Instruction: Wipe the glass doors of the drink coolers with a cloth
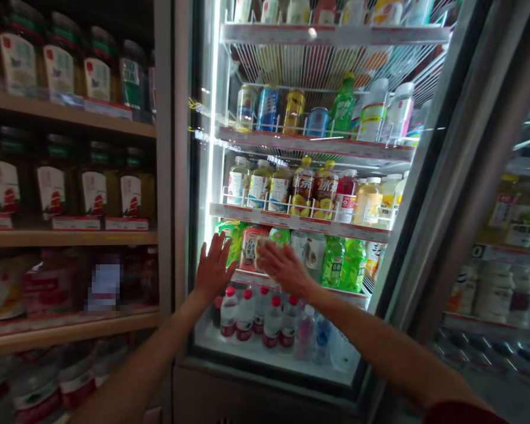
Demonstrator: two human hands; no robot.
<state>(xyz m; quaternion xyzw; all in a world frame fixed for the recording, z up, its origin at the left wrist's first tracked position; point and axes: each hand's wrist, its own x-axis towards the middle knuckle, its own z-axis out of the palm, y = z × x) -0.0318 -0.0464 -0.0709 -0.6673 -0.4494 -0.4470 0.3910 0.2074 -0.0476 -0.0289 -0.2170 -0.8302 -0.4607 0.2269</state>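
Both bare hands out in front of lit drinks cooler, nothing held

Left hand (pixel 212 265): fingers spread and apart, nothing in it, near the left edge of the cooler (pixel 183 176). Right hand (pixel 287 266): fingers extended, close together, pointing left; no item in its grip. Hands well apart from each other. Contact with glass or packs: can't tell, pane hard to make out behind reflections.

Nearest things: green pack (pixel 234 235) at the left end of the fourth shelf (pixel 344 294), partly behind left fingers; red pack (pixel 248 241) just right of it, partly behind right fingertips. Green bottles (pixel 334 265) toward that shelf's right end. Red-capped bottles (pixel 246 321) below, on the left half of the cooler floor, behind its front edge.

Doing this reach well, in my judgement: check for a pane before pushing forward; keep wrists level and fingers clear of the shelf's front edge; leave a gap between hands so they don't cross; don't let the right forearm block sight of the lower bottles. Packs sit close together, so a straight approach from the front looks safest.
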